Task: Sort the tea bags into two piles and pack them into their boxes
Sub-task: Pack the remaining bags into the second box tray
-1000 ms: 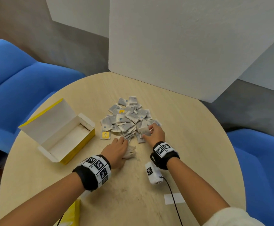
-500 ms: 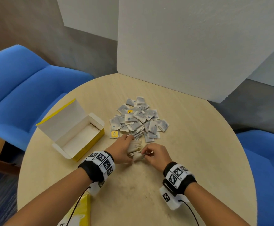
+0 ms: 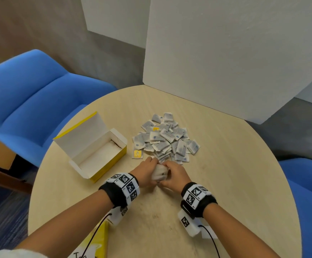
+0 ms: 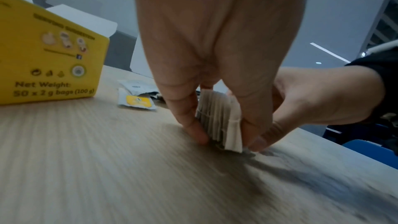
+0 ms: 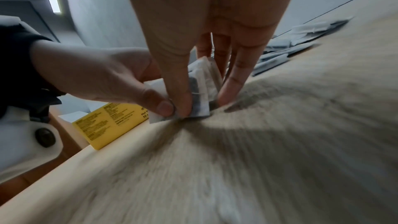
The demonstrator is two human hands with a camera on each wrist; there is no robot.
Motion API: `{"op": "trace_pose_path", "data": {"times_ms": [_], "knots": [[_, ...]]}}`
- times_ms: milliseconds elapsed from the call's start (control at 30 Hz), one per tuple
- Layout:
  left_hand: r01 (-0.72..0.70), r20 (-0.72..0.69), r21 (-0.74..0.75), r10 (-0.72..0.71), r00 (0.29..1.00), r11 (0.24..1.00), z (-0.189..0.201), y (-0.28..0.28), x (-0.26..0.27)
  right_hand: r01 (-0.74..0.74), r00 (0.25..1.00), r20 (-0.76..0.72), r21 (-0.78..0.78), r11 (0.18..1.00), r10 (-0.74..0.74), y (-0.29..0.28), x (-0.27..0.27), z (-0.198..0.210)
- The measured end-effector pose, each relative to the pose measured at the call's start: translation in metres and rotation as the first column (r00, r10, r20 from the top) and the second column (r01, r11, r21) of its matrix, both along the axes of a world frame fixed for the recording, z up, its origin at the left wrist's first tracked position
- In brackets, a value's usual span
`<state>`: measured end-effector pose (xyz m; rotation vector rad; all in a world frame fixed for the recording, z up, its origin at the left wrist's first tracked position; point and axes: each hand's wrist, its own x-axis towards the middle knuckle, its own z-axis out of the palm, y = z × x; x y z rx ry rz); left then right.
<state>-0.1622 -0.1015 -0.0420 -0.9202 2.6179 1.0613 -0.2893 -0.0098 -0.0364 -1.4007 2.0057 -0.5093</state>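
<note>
A stack of tea bags (image 3: 159, 173) (image 4: 219, 122) (image 5: 199, 94) stands on edge on the round wooden table (image 3: 225, 164), just in front of the loose pile of grey tea bags (image 3: 167, 139). My left hand (image 3: 146, 173) (image 4: 215, 91) grips the stack from the left and my right hand (image 3: 173, 176) (image 5: 202, 81) pinches it from the right, with both sets of fingertips down at the tabletop. One yellow-labelled tea bag (image 3: 137, 154) (image 4: 137, 102) lies apart at the pile's left edge. The open yellow box (image 3: 95, 148) (image 4: 49, 57) sits to the left, empty.
A second yellow box (image 3: 95, 244) (image 5: 112, 122) lies at the table's near edge under my left forearm. A white foam board (image 3: 216, 53) stands behind the table. Blue chairs (image 3: 30, 94) flank it left and right. A white tape strip (image 3: 209, 234) is stuck near my right wrist.
My right hand came back from the pile with a tea bag and joined the left hand; both now squeeze the stack together on the table. The head view shifted slightly.
</note>
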Motion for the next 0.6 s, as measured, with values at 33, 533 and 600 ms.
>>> {"op": "trace_pose_path", "data": {"times_ms": [33, 533, 600], "knots": [[-0.002, -0.01, 0.014, 0.002, 1.0, 1.0, 0.004, -0.001, 0.002, -0.022, 1.0, 0.001, -0.019, 1.0, 0.022, -0.001, 0.001, 0.003], [-0.244, -0.25, 0.098, 0.261, 0.932, 0.965, 0.116, -0.078, 0.135, -0.114, 0.935, 0.285, -0.319, 0.941, 0.21, -0.097, 0.089, 0.089], [-0.296, -0.229, 0.092, 0.309, 0.923, 0.951, 0.115, -0.083, 0.15, -0.097, 0.934, 0.303, -0.29, 0.952, 0.187, -0.111, 0.104, 0.087]]}}
